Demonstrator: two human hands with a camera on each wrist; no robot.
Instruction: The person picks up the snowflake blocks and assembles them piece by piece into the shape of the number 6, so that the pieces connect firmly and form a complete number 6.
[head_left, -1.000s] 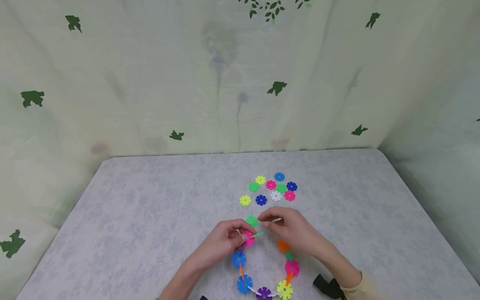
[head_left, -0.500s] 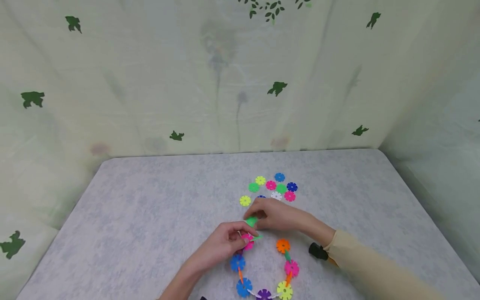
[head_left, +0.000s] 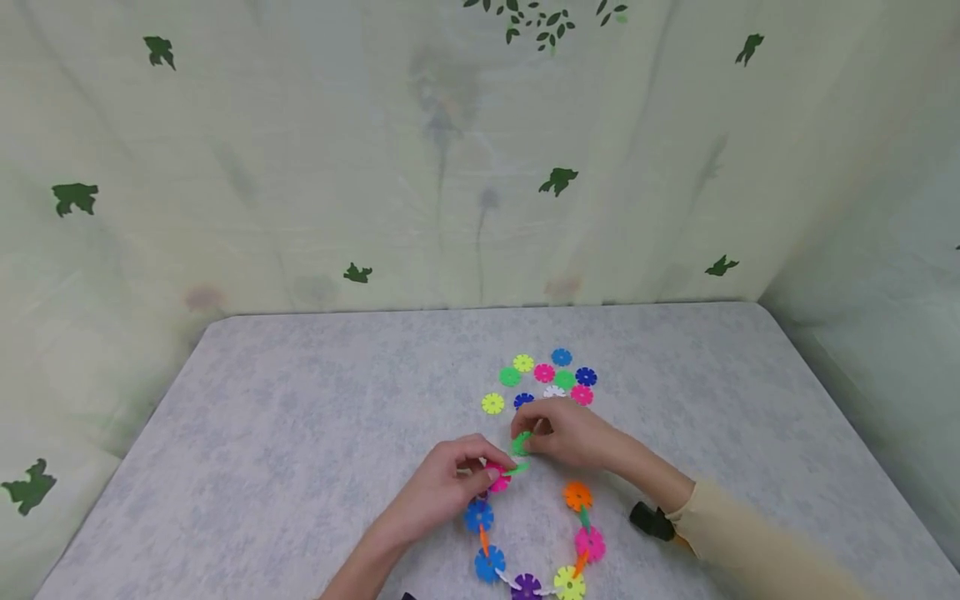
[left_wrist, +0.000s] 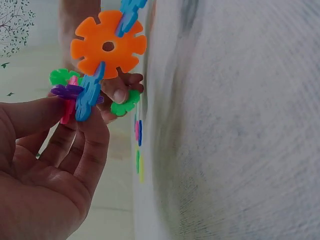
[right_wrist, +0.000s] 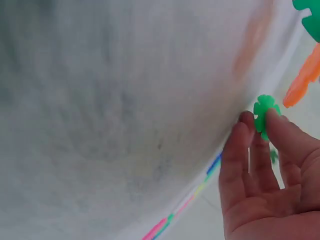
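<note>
My left hand point(head_left: 446, 483) pinches a pink notched plastic disc point(head_left: 498, 478) at the upper left end of a linked chain. A green disc point(head_left: 516, 470) is slotted into that pink one; a purple disc point(left_wrist: 67, 91) and a blue disc point(left_wrist: 88, 100) sit close by the fingers in the left wrist view. My right hand point(head_left: 566, 429) holds a separate green disc point(right_wrist: 265, 112) between thumb and fingers, just above and right of the left fingertips. The chain curves down through a purple disc point(head_left: 527, 586) and up to an orange disc point(head_left: 578, 497) at its right end.
Several loose notched discs lie beyond the hands, among them a yellow one point(head_left: 492, 403) and a light blue one point(head_left: 562, 357). A black object point(head_left: 651, 521) shows at the right sleeve point(head_left: 735, 529). A patterned cloth point(head_left: 337, 167) hangs behind the grey table point(head_left: 300, 400).
My right hand has reached left to the green disc on the table, gripped it, and drawn it slightly right. My left hand has stayed on the pink disc.
</note>
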